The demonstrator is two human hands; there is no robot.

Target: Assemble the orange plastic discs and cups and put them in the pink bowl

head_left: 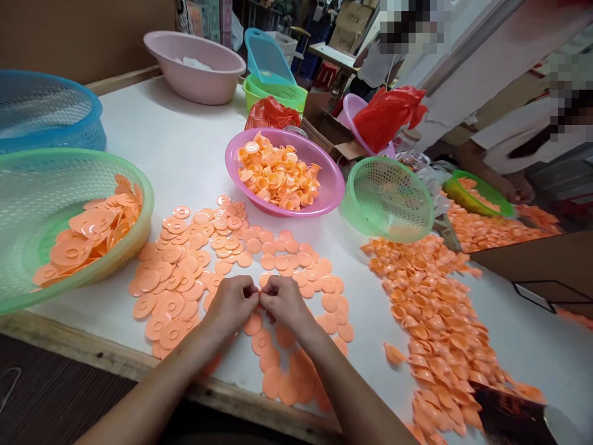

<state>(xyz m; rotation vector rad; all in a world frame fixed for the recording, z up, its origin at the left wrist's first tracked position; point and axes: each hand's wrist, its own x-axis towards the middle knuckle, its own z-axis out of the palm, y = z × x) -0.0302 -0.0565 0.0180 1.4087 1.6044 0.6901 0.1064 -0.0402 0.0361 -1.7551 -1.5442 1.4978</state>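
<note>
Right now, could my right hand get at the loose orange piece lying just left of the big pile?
Probably yes: between the right hand and the loose orange piece, only flat orange discs and bare tabletop show, with nothing upright in the way.

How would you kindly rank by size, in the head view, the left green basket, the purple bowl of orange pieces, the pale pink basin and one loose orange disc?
Largest to smallest:
left green basket, partly out of frame
purple bowl
pale pink basin
loose orange disc
The basin stands farther back, so true sizes may differ.
</note>
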